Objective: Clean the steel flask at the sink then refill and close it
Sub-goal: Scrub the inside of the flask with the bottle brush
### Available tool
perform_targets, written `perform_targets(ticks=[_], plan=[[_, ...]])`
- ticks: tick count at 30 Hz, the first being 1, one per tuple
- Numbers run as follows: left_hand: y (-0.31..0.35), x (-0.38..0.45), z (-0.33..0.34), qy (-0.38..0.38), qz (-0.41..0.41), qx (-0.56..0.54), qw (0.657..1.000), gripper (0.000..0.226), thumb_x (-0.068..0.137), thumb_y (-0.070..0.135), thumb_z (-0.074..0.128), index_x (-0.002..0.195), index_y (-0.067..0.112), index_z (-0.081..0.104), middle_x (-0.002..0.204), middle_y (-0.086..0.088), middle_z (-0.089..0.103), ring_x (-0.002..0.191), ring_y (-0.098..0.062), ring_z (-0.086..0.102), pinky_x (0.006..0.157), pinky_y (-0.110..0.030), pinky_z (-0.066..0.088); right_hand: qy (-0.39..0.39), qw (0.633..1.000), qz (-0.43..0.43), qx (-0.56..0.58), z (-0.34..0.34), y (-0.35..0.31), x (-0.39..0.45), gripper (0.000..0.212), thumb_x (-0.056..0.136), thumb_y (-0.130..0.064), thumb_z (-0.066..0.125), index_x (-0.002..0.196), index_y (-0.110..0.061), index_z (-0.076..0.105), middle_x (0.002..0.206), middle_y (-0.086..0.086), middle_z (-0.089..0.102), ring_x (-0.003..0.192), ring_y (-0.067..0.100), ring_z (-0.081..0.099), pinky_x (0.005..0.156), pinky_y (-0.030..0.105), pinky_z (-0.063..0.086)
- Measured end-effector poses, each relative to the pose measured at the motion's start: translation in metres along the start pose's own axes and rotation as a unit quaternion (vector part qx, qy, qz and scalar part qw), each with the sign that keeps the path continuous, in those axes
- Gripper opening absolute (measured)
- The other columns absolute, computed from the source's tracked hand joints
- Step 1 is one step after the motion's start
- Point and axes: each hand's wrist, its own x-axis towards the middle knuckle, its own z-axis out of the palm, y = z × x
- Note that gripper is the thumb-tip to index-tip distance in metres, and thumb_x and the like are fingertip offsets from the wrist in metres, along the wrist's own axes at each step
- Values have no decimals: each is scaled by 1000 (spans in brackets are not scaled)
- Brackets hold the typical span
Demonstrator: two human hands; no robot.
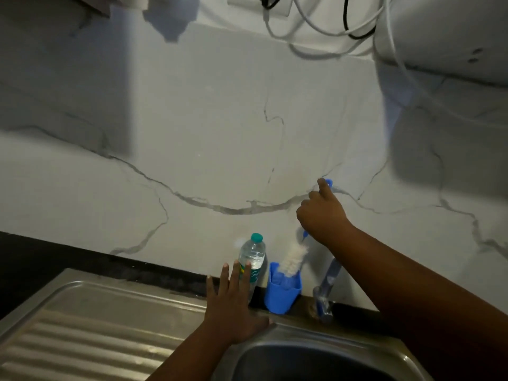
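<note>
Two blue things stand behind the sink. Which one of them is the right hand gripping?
The bottle brush: the right hand grips its blue handle, its white bristles dipping into the blue cup. The cup itself stands untouched on the counter beside the plastic water bottle.

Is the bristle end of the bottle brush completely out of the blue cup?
No. The right hand holds the bottle brush by its handle, and its white bristles reach down into the blue cup.
</note>
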Motion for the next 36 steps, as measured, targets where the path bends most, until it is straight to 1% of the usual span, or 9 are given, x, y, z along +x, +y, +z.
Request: perform_targets(ticks=[3,7,11,14,17,21,26,32,36], plan=[[0,0,7,-6,6,0,1000,136,49,103,15,150,22,-24,160,-7,-24,147,-32,-21,115,-61,-10,38,999,-1,0,6,-1,4,19,88,-8,52,96,-17,68,97,0,64,107,27,53,114,56,1],[1,-4,9,-4,3,-11,1000,124,68,89,40,150,22,-26,160,-7,-24,147,-32,-21,114,-60,-11,82,997,1,7,15,0,3,26,92,-13,49,112,-17,67,128,10,54,135,38,31,111,60,-6],[0,-5,10,-7,2,-4,1000,131,54,101,19,140,20,-36,160,-7,-25,147,-32,-20,113,-61,-11,98,995,-13,24,18,3,-2,30,93,-19,50,122,-23,60,153,13,27,144,39,7,108,59,-13],[1,-7,8,-15,-2,0,1000,127,65,94,34,148,23,-29,159,-7,-26,147,-33,-22,114,-62,-10,113,993,-11,30,21,6,-7,30,91,-23,56,121,-26,60,156,13,22,145,39,4,111,60,-8],[5,-10,4,-13,-5,1,1000,124,69,89,42,150,23,-26,160,-7,-25,147,-32,-21,113,-61,-11,118,992,-8,43,24,7,-13,31,93,-24,53,123,-27,58,156,12,20,145,39,3,111,59,-7],[9,-15,-1,-9,1,0,1000,123,72,86,43,149,22,-26,160,-8,-25,147,-32,-22,112,-61,-13,110,992,-3,56,21,5,-21,35,96,-22,47,130,-25,50,158,13,14,145,38,-2,111,58,-9],[14,-23,-8,-8,7,11,1000,121,74,85,44,149,22,-27,160,-10,-25,146,-34,-22,113,-62,-13,106,987,12,116,17,-17,-38,31,94,-20,47,124,-25,54,156,14,20,145,37,1,112,59,-6],[10,-34,-17,-4,1,21,1000,120,74,86,42,149,23,-28,160,-9,-25,147,-33,-22,113,-63,-9,82,979,19,185,15,-52,-63,38,94,-43,46,128,-26,52,156,11,20,146,33,5,112,58,-5],[7,-47,-24,9,4,19,1000,120,74,86,41,150,22,-25,160,-9,-23,147,-33,-21,114,-62,-9,59,976,19,208,11,-67,-81,42,94,-44,43,131,-25,49,157,11,18,146,33,3,112,58,-6]])
